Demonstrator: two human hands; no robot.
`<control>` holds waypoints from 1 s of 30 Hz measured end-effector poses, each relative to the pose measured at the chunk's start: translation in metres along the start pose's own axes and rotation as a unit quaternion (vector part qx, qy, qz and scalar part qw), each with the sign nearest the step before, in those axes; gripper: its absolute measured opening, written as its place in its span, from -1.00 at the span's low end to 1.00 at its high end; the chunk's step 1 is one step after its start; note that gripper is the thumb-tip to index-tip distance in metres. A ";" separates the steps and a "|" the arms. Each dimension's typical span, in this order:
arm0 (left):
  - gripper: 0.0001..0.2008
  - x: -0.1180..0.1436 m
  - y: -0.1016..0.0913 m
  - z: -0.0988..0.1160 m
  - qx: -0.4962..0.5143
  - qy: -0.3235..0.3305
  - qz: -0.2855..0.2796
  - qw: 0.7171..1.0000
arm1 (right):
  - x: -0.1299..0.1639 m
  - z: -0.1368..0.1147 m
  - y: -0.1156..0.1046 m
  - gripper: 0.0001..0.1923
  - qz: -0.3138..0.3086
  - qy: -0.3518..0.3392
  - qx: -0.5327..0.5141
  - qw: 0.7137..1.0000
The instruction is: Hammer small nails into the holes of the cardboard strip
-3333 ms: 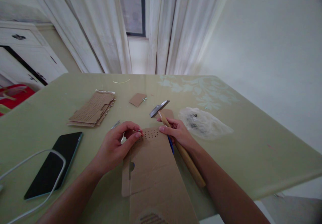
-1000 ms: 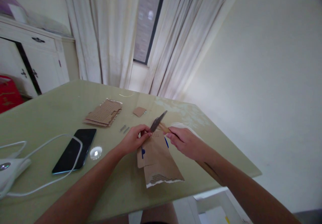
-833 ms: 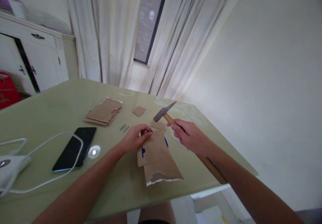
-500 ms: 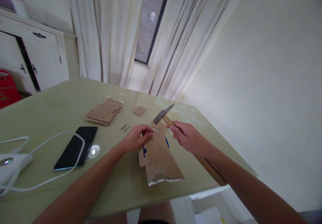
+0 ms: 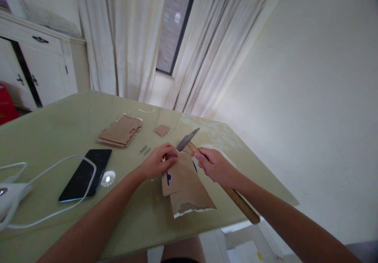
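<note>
Right grip (image 5: 211,163) wrapped round hammer (image 5: 188,139); left grip (image 5: 158,162) pinched together at far end of cardboard (image 5: 187,184), contents unclear. Hole rows (image 5: 182,158) done; work likely unfinished.

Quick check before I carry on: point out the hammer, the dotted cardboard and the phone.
Hammer (image 5: 241,204): head view, on the lower wooden handle.
Dotted cardboard (image 5: 186,186): head view, on its plain brown middle.
Phone (image 5: 82,176): head view, on its dark screen.
</note>
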State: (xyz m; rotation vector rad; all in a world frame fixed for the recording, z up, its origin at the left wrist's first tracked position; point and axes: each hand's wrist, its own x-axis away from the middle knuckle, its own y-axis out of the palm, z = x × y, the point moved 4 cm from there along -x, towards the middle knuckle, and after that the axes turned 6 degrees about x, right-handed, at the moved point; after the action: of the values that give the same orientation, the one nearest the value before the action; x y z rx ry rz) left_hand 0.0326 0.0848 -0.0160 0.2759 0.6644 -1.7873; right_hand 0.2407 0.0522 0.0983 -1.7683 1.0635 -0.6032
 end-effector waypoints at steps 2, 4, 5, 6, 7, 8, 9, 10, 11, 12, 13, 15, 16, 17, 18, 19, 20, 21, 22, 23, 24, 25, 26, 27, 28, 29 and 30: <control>-0.83 0.000 0.001 0.001 0.008 0.005 -0.003 1.000 | 0.000 0.001 0.006 -0.61 -0.028 -0.007 0.030 0.999; -0.83 0.000 0.001 0.002 0.014 0.006 -0.004 1.000 | 0.001 0.001 0.006 -0.60 -0.027 -0.015 0.046 0.998; -0.83 0.001 0.002 0.002 0.016 0.006 -0.005 1.000 | 0.001 0.000 0.004 -0.60 -0.016 -0.015 0.043 0.999; -0.84 0.001 0.002 0.002 0.018 0.007 -0.006 1.000 | 0.002 0.000 0.002 -0.59 -0.003 -0.009 0.033 0.999; -0.85 0.001 0.002 0.001 0.019 0.007 -0.006 1.000 | 0.002 0.001 -0.001 -0.59 0.006 -0.001 0.019 1.000; -0.85 0.001 0.002 0.001 0.020 0.007 -0.007 1.000 | 0.003 0.001 -0.002 -0.59 0.012 0.010 0.006 1.000; -0.86 0.002 0.002 0.001 0.019 0.006 -0.006 1.000 | 0.003 0.002 -0.002 -0.59 0.011 0.021 -0.005 1.000; -0.87 0.002 0.002 0.002 0.018 0.006 -0.005 1.000 | 0.004 0.003 0.000 -0.59 0.004 0.028 -0.013 1.000; -0.89 0.002 0.002 0.002 0.015 0.005 -0.004 1.000 | 0.004 0.003 0.003 -0.59 -0.007 0.030 -0.015 0.999; -0.89 0.003 0.001 0.002 0.011 0.004 -0.004 1.000 | 0.004 0.004 0.007 -0.60 -0.021 0.026 -0.010 0.999; -0.85 0.003 0.001 0.003 0.006 0.003 -0.004 1.000 | 0.005 0.005 0.011 -0.61 -0.032 0.019 -0.001 0.999; -0.72 0.003 0.001 0.004 -0.006 0.005 -0.005 1.000 | 0.004 0.006 0.017 -0.63 -0.045 0.006 0.016 0.999; -0.67 0.004 0.001 0.005 -0.011 0.006 -0.005 1.000 | 0.004 0.007 0.018 -0.63 -0.046 0.004 0.018 0.999; -0.64 0.004 0.001 0.006 -0.016 0.006 -0.004 1.000 | 0.004 0.008 0.017 -0.62 -0.042 0.005 0.013 0.999; -0.62 0.004 0.001 0.007 -0.018 0.005 -0.003 1.000 | 0.003 0.009 0.016 -0.61 -0.034 0.007 0.004 0.999; -0.61 0.004 0.001 0.007 -0.019 0.004 -0.002 1.000 | 0.003 0.009 0.014 -0.60 -0.024 0.008 -0.005 1.000; -0.60 0.004 0.001 0.008 -0.019 0.001 -0.001 1.000 | 0.002 0.010 0.013 -0.59 -0.014 0.008 -0.011 1.000; -0.60 0.004 0.001 0.008 -0.017 -0.001 0.000 1.000 | 0.002 0.011 0.013 -0.58 -0.007 0.004 -0.011 1.000; -0.60 0.004 0.001 0.008 -0.016 -0.003 -0.002 1.000 | 0.001 0.012 0.014 -0.58 -0.009 -0.003 -0.006 1.000; -0.61 0.004 0.001 0.009 -0.014 -0.006 -0.003 1.000 | 0.000 0.013 0.017 -0.60 -0.015 -0.014 0.003 1.000; -0.62 0.004 0.001 0.009 -0.012 -0.009 -0.005 1.000 | 0.000 0.013 0.020 -0.61 -0.022 -0.027 0.013 0.999; -0.63 0.004 0.001 0.009 -0.010 -0.012 -0.006 1.000 | -0.001 0.015 0.023 -0.63 -0.026 -0.039 0.021 0.999; -0.64 0.005 0.001 0.009 -0.009 -0.015 -0.005 1.000 | -0.001 0.016 0.025 -0.64 -0.028 -0.046 0.020 0.998; -0.64 0.005 0.001 0.009 -0.009 -0.017 -0.003 1.000 | -0.001 0.019 0.027 -0.63 -0.028 -0.044 0.006 0.999; -0.62 0.005 0.002 0.009 -0.009 -0.019 0.000 1.000 | -0.002 0.022 0.028 -0.61 -0.025 -0.031 -0.026 0.999; -0.59 0.006 0.002 0.009 -0.008 -0.022 0.005 1.000 | -0.003 0.026 0.028 -0.59 -0.022 -0.011 -0.074 0.997; -0.55 0.006 0.002 0.009 -0.005 -0.026 0.009 1.000 | -0.006 0.032 0.028 -0.56 -0.019 0.011 -0.131 0.991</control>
State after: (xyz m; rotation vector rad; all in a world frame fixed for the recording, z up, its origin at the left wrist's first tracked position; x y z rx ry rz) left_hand 0.0338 0.0745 -0.0126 0.2263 0.6313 -1.7670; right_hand 0.2510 0.0672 0.0595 -2.0168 1.1693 -0.5253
